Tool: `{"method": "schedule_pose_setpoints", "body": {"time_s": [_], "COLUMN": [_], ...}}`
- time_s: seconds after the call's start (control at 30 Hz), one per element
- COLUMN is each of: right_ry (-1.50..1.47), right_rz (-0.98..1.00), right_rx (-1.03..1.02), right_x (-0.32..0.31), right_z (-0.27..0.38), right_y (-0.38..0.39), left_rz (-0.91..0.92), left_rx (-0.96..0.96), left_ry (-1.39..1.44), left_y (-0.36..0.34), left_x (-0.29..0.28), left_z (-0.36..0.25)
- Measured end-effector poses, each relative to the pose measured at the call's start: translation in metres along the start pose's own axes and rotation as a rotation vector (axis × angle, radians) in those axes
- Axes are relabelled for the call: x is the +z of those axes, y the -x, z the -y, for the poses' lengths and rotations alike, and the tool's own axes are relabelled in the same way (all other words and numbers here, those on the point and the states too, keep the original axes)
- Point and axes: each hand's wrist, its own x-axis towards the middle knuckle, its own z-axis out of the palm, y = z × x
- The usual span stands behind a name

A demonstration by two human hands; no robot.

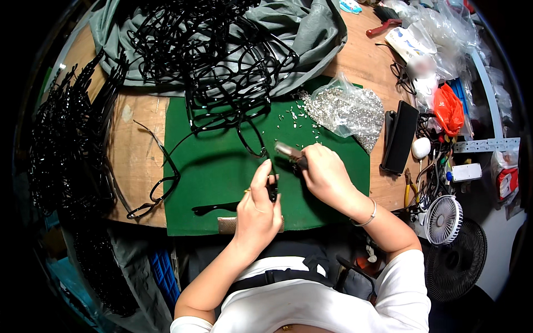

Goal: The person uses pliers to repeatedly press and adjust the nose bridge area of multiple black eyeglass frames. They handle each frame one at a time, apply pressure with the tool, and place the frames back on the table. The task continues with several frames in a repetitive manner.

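A black glasses frame (242,135) is pinched at its near end in my left hand (259,205), over the green mat (311,208). One of its rims points away from me, up toward a pile of similar frames. A black temple arm (208,210) sticks out to the left of my left hand; whether it joins this frame is hidden. My right hand (328,172) is wrapped round what looks like a pair of pliers (288,150). Its pale metal tip points left, close to the held frame and apart from my left fingers. My fingers cover most of its handle.
Black frames (205,55) heap on grey cloth (316,33) at the back. More black glasses parts (72,144) stack at left. A single frame (161,188) lies left of the mat. A clear bag of tiny metal pieces (347,108), a black case (401,137) and a fan (444,219) are right.
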Motion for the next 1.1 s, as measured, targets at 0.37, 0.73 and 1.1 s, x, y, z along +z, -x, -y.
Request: {"method": "schedule_pose_setpoints", "body": {"time_s": [0.37, 0.73, 1.1], "right_ry": [-0.908, -1.43, -1.379], "right_rz": [0.053, 0.363, 0.57], "right_rx": [0.061, 0.425, 0.284], "right_x": [-0.05, -0.055, -0.073], "right_z": [0.071, 0.073, 0.08], "right_y": [0.029, 0.023, 0.018], "left_rz": [-0.1, -0.075, 0.083], "left_rx": [-0.038, -0.033, -0.217], "left_ry": [0.519, 0.528, 0.911], "left_y": [0.01, 0.012, 0.015], "left_x": [-0.042, -0.044, -0.075], "left_z": [-0.049, -0.049, -0.054]}}
